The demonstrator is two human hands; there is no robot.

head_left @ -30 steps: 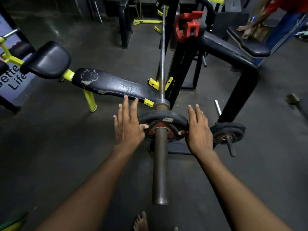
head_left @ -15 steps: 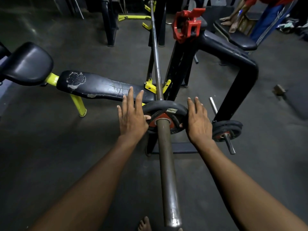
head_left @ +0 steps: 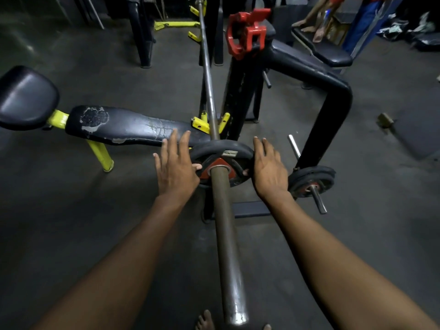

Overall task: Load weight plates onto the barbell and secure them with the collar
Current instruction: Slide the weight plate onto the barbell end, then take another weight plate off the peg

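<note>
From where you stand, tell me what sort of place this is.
Most likely a gym's free-weight area. A barbell rests on a rack with a weight plate on its sleeve, a worn padded bench stands beside it, and a red collar sits on the rack frame.

The dark floor carries a bench on yellow legs, left of the black rack. The rack holds the bar, and a red collar sits on top of it. 2 bare feet stand on the floor at the bar's near end, a small block lies far right of the rack, and clothes are heaped beyond it.
</note>
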